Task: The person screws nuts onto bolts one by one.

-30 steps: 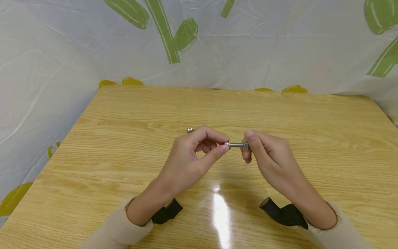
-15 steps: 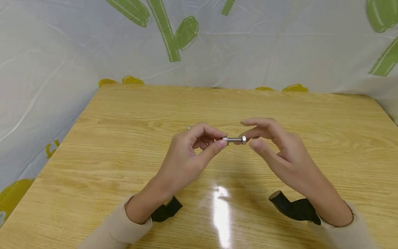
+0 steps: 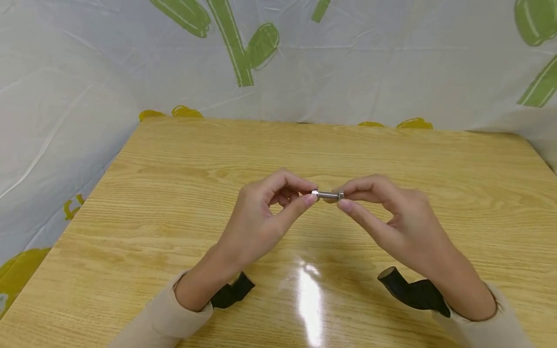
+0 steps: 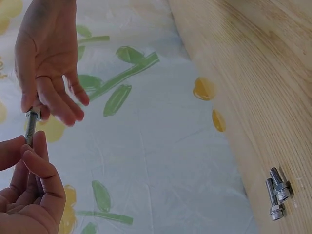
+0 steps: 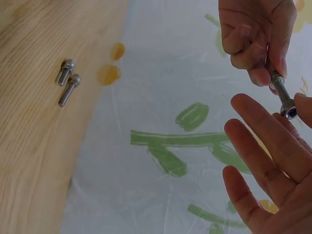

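A silvery metal bolt [image 3: 328, 195] is held level between the two hands, above the wooden table. My left hand [image 3: 270, 208] pinches its head end between thumb and index finger. At the other end sits a hex nut [image 3: 341, 195], which my right hand [image 3: 396, 217] grips between thumb and index finger. Bare threaded shank shows between the hands. In the right wrist view the nut [image 5: 288, 111] shows its open end, and the other right fingers [image 5: 261, 161] are spread out. The bolt's head is mostly covered by the left fingertips.
Two more bolts lie side by side on the table, a shorter-looking bolt [image 4: 281, 189] and a longer bolt [image 4: 274, 204]; the left hand hides them in the head view. A flower-patterned sheet [image 3: 348, 63] hangs behind the table [image 3: 196, 150]. Black wrist mounts [image 3: 413, 292] extend from the sleeves.
The right thumb and fingers came off the nut and spread apart half a second ago; now they pinch it again. The left hand keeps its grip on the bolt, almost still.
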### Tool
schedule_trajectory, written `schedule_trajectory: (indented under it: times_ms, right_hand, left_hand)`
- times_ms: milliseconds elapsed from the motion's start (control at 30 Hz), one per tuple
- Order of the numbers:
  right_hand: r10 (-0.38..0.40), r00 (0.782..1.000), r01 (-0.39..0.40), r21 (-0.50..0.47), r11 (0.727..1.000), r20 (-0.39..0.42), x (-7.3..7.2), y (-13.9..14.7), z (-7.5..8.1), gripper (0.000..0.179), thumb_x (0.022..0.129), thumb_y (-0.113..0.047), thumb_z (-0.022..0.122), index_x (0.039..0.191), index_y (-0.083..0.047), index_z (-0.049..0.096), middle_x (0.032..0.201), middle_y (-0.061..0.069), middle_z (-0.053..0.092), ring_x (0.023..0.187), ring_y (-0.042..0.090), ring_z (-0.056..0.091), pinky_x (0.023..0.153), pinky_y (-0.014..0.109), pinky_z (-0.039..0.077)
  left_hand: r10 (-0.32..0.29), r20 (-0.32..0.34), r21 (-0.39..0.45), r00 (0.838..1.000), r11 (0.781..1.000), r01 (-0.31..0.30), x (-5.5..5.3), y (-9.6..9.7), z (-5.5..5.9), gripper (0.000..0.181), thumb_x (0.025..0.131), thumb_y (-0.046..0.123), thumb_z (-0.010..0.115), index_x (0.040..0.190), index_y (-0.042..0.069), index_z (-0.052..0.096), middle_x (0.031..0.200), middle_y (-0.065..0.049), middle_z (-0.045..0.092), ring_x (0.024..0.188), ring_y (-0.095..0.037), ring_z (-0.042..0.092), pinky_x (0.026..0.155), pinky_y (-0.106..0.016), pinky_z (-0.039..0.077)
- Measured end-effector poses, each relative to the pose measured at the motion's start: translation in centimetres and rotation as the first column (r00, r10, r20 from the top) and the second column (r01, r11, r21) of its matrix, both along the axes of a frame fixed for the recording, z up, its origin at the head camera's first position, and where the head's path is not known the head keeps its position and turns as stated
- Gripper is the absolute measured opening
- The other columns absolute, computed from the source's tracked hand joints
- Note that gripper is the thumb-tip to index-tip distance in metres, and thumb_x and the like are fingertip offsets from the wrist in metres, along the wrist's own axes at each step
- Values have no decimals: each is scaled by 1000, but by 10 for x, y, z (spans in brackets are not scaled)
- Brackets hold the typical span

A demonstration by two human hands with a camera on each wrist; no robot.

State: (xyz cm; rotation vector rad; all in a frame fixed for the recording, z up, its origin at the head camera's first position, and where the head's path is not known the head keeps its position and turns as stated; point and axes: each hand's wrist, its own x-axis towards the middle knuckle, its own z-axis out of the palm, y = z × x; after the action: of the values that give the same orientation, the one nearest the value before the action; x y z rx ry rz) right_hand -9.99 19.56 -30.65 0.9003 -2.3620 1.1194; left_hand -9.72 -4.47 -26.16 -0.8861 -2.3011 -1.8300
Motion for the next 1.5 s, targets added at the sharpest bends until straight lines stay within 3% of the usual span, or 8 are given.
schedule_trajectory:
  times_ms: [167, 533, 667, 733, 833, 900, 1100, 1500]
  right_hand:
    - [-135, 990, 131, 78, 988, 44, 22, -33, 38, 14, 90, -3, 58, 99, -13, 61, 92, -8, 70, 77, 0, 59, 66, 12, 42]
    - [-225, 966, 218, 64, 974, 128, 24, -43, 38, 36, 101, -15, 40, 69, -20, 55, 76, -11, 66, 68, 5, 50, 54, 21, 36]
    - [-261, 959, 250, 108, 962, 107, 24, -36, 40, 24, 98, -20, 49, 82, -22, 67, 82, -10, 66, 76, 6, 50, 61, 21, 39]
    - [-235, 969, 224, 133, 965, 75, 22, -29, 40, 10, 91, -20, 61, 98, -22, 67, 92, -10, 66, 86, 6, 54, 69, 19, 42]
    - [-159, 987, 159, 146, 977, -8, 19, -20, 36, 37, 79, -16, 74, 114, -21, 61, 104, -10, 64, 98, 7, 56, 81, 17, 44]
    - [-102, 993, 109, 122, 987, -66, 15, -16, 32, 45, 75, -13, 77, 116, -18, 59, 107, -9, 63, 101, 8, 57, 91, 15, 40]
    - [-48, 983, 62, 75, 995, -177, 9, -13, 26, 37, 76, -9, 76, 111, -13, 63, 102, -5, 65, 95, 11, 57, 87, 14, 41]
    - [-43, 995, 53, 112, 992, -88, 12, -12, 27, 32, 81, -7, 70, 110, -19, 63, 101, -9, 62, 95, 10, 51, 78, 15, 40]
  left_hand:
    - [-15, -52, 5, 999, 1000, 16, -1, 1, -4, 10, 88, 6, 63, 96, 2, 65, 82, -5, 67, 62, -6, 54, 55, -22, 44]
    - [-31, -58, -2, 998, 1000, 31, 1, 5, -6, 11, 87, 7, 63, 97, 2, 65, 80, -5, 65, 64, -6, 54, 58, -22, 48]
    - [-24, -53, -3, 998, 1000, 23, 1, 5, -6, 11, 88, 7, 63, 98, 2, 64, 83, -5, 66, 64, -6, 55, 59, -22, 48]
    - [-20, -57, -5, 998, 1000, 19, 0, 4, -6, 11, 88, 7, 63, 98, 2, 64, 85, -5, 67, 65, -7, 55, 59, -22, 48]
    - [-14, -57, -9, 998, 1000, 14, -1, 3, -7, 12, 89, 8, 62, 99, 3, 64, 87, -4, 67, 66, -7, 56, 60, -22, 48]
    - [-14, -53, -10, 998, 1000, 13, -1, 2, -7, 12, 89, 8, 62, 100, 4, 63, 88, -4, 67, 67, -8, 56, 61, -22, 49]
    - [-11, -48, -9, 999, 1000, 11, -1, 2, -7, 12, 90, 9, 61, 101, 4, 64, 88, -3, 67, 70, -9, 57, 64, -23, 49]
    - [-13, -67, -10, 998, 1000, 12, 0, 2, -6, 11, 88, 8, 63, 99, 4, 63, 85, -4, 66, 66, -7, 54, 61, -22, 48]
